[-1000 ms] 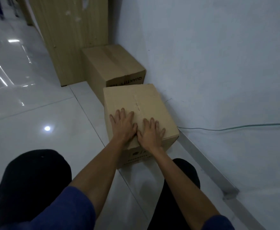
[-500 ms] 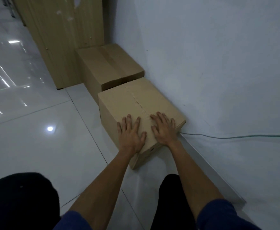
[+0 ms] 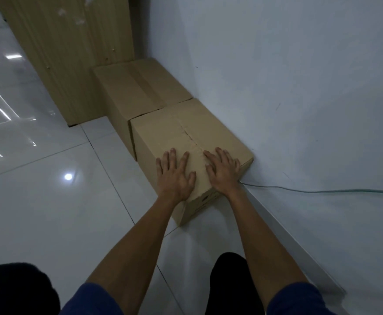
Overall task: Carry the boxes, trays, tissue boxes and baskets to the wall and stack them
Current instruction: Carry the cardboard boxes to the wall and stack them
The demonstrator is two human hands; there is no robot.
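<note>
Upper centre-left, I see a second box (image 3: pixel 136 87). At frame centre the left hand (image 3: pixel 176 176) lies flat, fingers spread, on the near box (image 3: pixel 186 130). The right hand (image 3: pixel 223 172) lies likewise beside it, gripping nothing. The near box sits on the floor against the wall (image 3: pixel 299 110).

Glossy white tiled floor (image 3: pixel 49 212), dark joints, one bright spot of reflected light. Standing directly on it, along the foot of the wall (image 3: pixel 299 87): a closed cardboard near box (image 3: pixel 174 130) hard up against a closed far box (image 3: pixel 138 87). Just beyond the far box, also on the tiles, a wooden cabinet (image 3: pixel 67 53).
</note>
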